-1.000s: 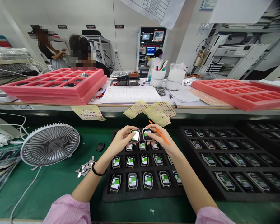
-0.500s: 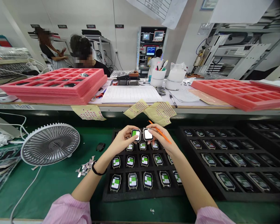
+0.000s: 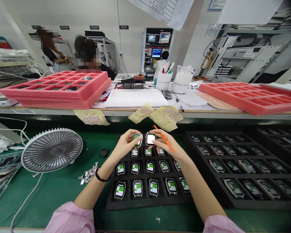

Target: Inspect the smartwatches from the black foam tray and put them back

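My left hand is closed on a smartwatch body without straps, its screen part green and tilted. In my right hand is a second smartwatch with a white lit screen, the thumb at its lower edge. An orange pen-like stick also lies across the right hand's fingers. Both watches are held side by side, slightly apart, over the far rows of a black foam tray. Several strapless watches with green and white screens sit in its compartments.
More black trays of watches stand at the right. A round fan, silvery scraps and a small black piece are on the left. Pink foam trays and a paper form rest on the shelf. A person sits beyond it.
Both watches have shifted a little left, and the left one has tilted more. The right thumb now reaches the lower edge of its watch's screen. A person at the back has lowered their hands.
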`<state>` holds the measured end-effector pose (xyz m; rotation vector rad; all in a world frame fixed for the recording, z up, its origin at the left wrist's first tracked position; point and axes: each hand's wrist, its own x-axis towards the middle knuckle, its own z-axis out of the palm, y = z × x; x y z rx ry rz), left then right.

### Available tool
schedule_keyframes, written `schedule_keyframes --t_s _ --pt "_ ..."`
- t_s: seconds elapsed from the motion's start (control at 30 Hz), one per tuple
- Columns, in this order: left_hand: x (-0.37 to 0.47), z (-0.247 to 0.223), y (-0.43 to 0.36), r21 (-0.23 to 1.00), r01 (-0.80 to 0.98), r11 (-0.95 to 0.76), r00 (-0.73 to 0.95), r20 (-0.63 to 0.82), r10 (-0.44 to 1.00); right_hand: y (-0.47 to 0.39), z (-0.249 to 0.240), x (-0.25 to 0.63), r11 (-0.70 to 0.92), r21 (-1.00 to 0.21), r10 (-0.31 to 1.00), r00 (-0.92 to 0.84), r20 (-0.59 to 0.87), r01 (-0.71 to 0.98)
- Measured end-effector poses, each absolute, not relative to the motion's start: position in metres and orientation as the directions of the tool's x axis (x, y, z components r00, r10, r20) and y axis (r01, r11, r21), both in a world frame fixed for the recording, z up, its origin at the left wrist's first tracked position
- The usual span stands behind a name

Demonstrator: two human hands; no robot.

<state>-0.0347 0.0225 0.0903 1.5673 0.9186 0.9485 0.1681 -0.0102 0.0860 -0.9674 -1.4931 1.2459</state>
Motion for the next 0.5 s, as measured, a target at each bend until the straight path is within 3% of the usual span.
schedule_keyframes --t_s 0.17,0.5 --pt "-0.0347 0.0883 0.0255 0.988 0.078 -0.133 0.377 0.095 0.922 -0.0093 0.0846 0.1662 0.152 -0.988 0.953 -0.265 0.147 -0.003" --pt "-0.0336 0.0889 0.0221 0.991 0.045 -0.127 0.405 0.098 0.909 -0.0077 0.0841 0.1632 0.078 -0.997 0.997 -0.013 0.078 -0.020"
